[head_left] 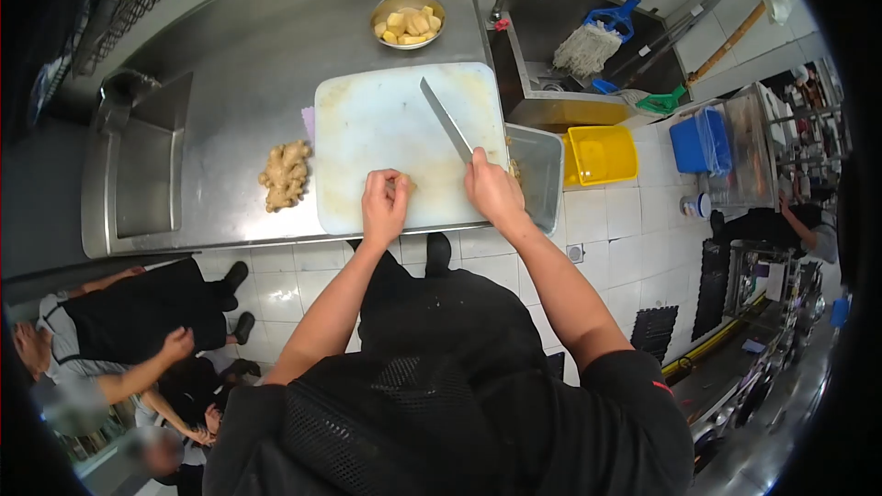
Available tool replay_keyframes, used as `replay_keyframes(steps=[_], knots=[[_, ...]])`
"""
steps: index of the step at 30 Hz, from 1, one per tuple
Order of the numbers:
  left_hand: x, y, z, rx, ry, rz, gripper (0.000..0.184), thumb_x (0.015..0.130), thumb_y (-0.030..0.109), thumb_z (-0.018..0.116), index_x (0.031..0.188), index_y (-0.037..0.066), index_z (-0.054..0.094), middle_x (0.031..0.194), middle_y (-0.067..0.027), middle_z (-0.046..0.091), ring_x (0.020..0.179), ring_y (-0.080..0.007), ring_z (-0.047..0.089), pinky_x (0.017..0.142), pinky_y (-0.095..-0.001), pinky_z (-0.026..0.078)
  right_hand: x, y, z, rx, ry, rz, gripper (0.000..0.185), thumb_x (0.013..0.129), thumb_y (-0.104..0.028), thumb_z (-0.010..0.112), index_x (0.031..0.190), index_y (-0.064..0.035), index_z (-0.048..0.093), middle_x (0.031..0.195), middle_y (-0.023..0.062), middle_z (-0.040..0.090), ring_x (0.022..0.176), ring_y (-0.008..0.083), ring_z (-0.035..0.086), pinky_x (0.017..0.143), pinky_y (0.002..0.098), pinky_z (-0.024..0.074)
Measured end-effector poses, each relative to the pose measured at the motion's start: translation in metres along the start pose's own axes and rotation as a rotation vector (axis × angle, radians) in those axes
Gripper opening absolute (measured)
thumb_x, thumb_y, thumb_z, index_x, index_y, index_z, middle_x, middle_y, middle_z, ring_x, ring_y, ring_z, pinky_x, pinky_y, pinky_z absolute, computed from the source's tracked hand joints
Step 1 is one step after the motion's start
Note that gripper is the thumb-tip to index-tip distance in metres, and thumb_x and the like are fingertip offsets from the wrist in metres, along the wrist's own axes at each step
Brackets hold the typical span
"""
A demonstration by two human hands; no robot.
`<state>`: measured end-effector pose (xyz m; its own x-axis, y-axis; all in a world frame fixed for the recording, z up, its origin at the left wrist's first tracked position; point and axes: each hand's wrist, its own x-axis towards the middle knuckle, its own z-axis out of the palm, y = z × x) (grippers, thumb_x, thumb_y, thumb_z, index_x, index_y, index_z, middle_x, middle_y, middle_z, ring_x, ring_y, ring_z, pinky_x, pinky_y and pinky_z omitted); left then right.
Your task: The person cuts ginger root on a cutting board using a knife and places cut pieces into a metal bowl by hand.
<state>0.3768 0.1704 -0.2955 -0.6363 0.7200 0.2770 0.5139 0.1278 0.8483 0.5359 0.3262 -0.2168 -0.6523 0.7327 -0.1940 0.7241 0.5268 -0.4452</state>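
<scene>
My right hand (494, 188) grips a knife (446, 118) by its handle, with the long blade slanting up and left over the white cutting board (367, 124). Near the board's front edge, the fingers of my left hand (385, 205) are curled round a small piece of ginger (412, 187), mostly hidden by the hand. Left of the board lies a large unpeeled ginger root (285, 175) on the steel counter. A metal bowl (378, 35) behind the board holds several pale yellow, peeled chunks (407, 24).
A grey bin (542, 165) with scraps stands against the board's right side, beside a yellow tub (602, 154). Sinks are at the left (147, 174) and back right (528, 60), the latter with a mop (588, 48). Other people (138, 312) are at lower left and far right.
</scene>
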Motion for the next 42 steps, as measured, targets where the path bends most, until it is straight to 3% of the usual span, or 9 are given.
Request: replay_keyframes(steps=[3, 11, 15, 19, 21, 24, 27, 38, 42], knots=[[0.001, 0.008, -0.003, -0.196, -0.009, -0.191, 0.018, 0.098, 0.015, 0.066, 0.103, -0.002, 0.061, 0.096, -0.0106, 0.061, 0.057, -0.0133, 0.055, 0.056, -0.0286, 0.046, 0.003, 0.000, 0.000, 0.028, 0.004, 0.002, 0.023, 0.098, -0.020, 0.051, 0.111, -0.0010, 0.049, 0.082, 0.0310, 0.069, 0.078, 0.0512, 0.068, 0.073, 0.0610, 0.0524], [0.015, 0.013, -0.012, -0.488, -0.140, -0.467, 0.018, 0.100, 0.015, 0.065, 0.108, 0.001, 0.057, 0.095, -0.0056, 0.062, 0.061, -0.0090, 0.059, 0.049, -0.0245, 0.047, -0.022, -0.015, 0.002, 0.119, -0.069, 0.006, 0.024, 0.095, -0.015, 0.052, 0.111, 0.0028, 0.050, 0.081, 0.0299, 0.069, 0.078, 0.0500, 0.068, 0.073, 0.0603, 0.0529], [0.019, 0.016, -0.012, -0.435, -0.181, -0.403, 0.017, 0.101, 0.016, 0.064, 0.108, 0.003, 0.054, 0.087, -0.0042, 0.061, 0.062, -0.0084, 0.058, 0.050, -0.0239, 0.047, -0.052, -0.030, 0.005, 0.087, -0.225, -0.051, 0.022, 0.093, -0.012, 0.053, 0.110, 0.0026, 0.049, 0.079, 0.0293, 0.069, 0.077, 0.0488, 0.069, 0.072, 0.0590, 0.0536], [0.017, 0.011, -0.009, -0.405, -0.181, -0.377, 0.013, 0.098, 0.011, 0.065, 0.103, 0.001, 0.058, 0.094, -0.0054, 0.060, 0.058, -0.0090, 0.056, 0.046, -0.0256, 0.043, -0.065, -0.047, 0.000, 0.107, -0.287, -0.034, 0.020, 0.094, -0.011, 0.052, 0.109, 0.0017, 0.046, 0.081, 0.0289, 0.069, 0.076, 0.0475, 0.069, 0.071, 0.0583, 0.0536], [0.020, 0.004, -0.003, -0.280, -0.156, -0.271, 0.014, 0.100, 0.013, 0.063, 0.103, 0.004, 0.053, 0.078, -0.0013, 0.058, 0.057, -0.0063, 0.053, 0.046, -0.0237, 0.043, -0.072, -0.049, -0.006, 0.146, -0.272, -0.040, 0.018, 0.093, -0.009, 0.053, 0.104, 0.0027, 0.045, 0.077, 0.0294, 0.068, 0.074, 0.0487, 0.067, 0.069, 0.0588, 0.0518], [0.020, 0.003, 0.000, -0.250, -0.141, -0.230, 0.012, 0.099, 0.010, 0.063, 0.101, 0.004, 0.052, 0.077, -0.0008, 0.057, 0.055, -0.0056, 0.051, 0.046, -0.0235, 0.041, -0.082, -0.049, -0.019, 0.172, -0.282, -0.052, 0.017, 0.092, -0.007, 0.054, 0.100, 0.0043, 0.045, 0.073, 0.0298, 0.066, 0.072, 0.0501, 0.065, 0.068, 0.0595, 0.0493], [0.020, 0.010, -0.001, -0.293, -0.111, -0.312, 0.014, 0.093, 0.008, 0.066, 0.092, -0.002, 0.056, 0.092, -0.0080, 0.059, 0.056, -0.0095, 0.052, 0.050, -0.0271, 0.042, -0.091, -0.053, -0.038, 0.141, -0.363, -0.041, 0.018, 0.092, -0.007, 0.053, 0.103, 0.0045, 0.045, 0.075, 0.0291, 0.067, 0.075, 0.0494, 0.066, 0.071, 0.0593, 0.0501], [0.024, 0.011, 0.000, -0.273, -0.086, -0.239, 0.015, 0.091, 0.006, 0.068, 0.088, -0.001, 0.055, 0.089, -0.0078, 0.057, 0.056, -0.0098, 0.049, 0.052, -0.0275, 0.041, -0.090, -0.057, -0.054, 0.085, -0.446, -0.018, 0.020, 0.091, -0.004, 0.050, 0.108, 0.0046, 0.046, 0.079, 0.0283, 0.068, 0.078, 0.0485, 0.068, 0.073, 0.0586, 0.0518], [0.021, 0.005, 0.002, -0.262, -0.093, -0.186, 0.015, 0.091, 0.006, 0.068, 0.088, -0.001, 0.055, 0.092, -0.0077, 0.057, 0.056, -0.0091, 0.049, 0.052, -0.0265, 0.041, -0.059, -0.052, 0.014, 0.137, -0.307, -0.057, 0.021, 0.090, -0.005, 0.051, 0.108, 0.0039, 0.048, 0.081, 0.0296, 0.068, 0.080, 0.0489, 0.068, 0.074, 0.0590, 0.0517]])
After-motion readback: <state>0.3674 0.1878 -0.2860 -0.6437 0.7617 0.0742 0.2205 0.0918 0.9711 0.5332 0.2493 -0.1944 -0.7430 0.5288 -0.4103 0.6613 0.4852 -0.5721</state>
